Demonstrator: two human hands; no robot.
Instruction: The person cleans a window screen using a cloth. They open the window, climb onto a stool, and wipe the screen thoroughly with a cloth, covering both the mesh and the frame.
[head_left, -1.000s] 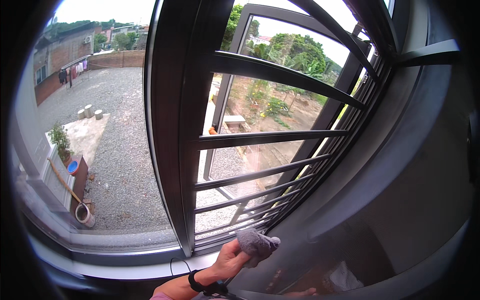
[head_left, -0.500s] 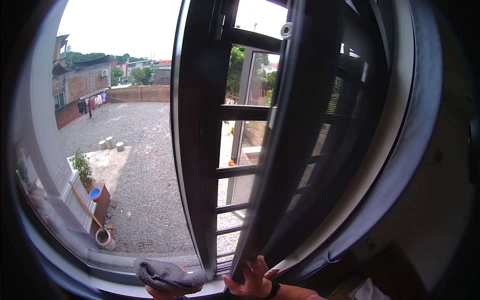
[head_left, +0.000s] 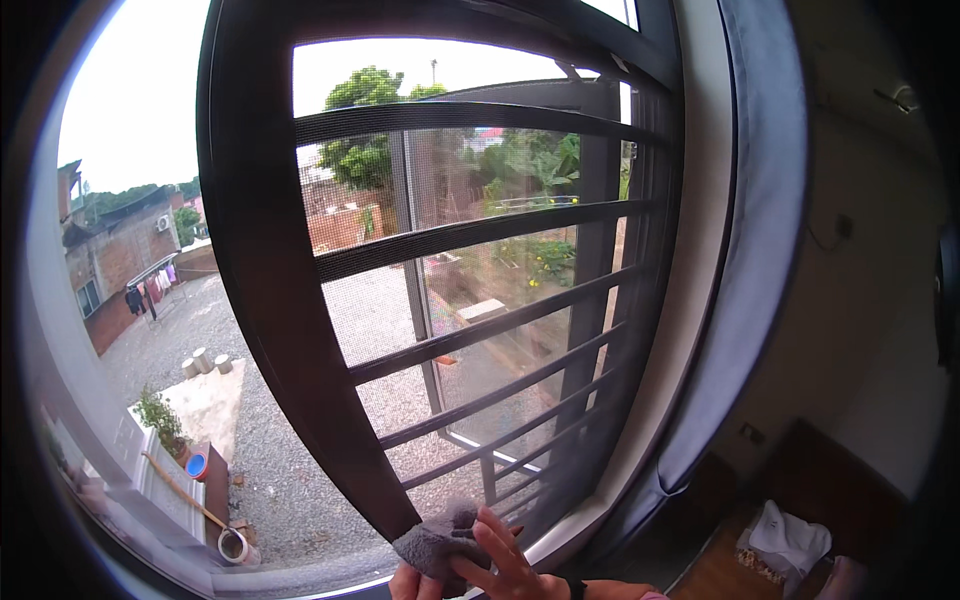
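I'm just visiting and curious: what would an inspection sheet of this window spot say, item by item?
Surface: dark window frame with horizontal bars and a mesh screen behind it.
Job's things: grey cloth pressed at the foot of the frame.
Clutter: white bag on the floor at lower right.
Hands: right hand with fingers spread on the cloth; left hand barely shows beneath the cloth, grip unclear.
Cables: nothing seen.
Surroundings: grey curtain on the right; outside, a gravel yard, brick buildings and trees.
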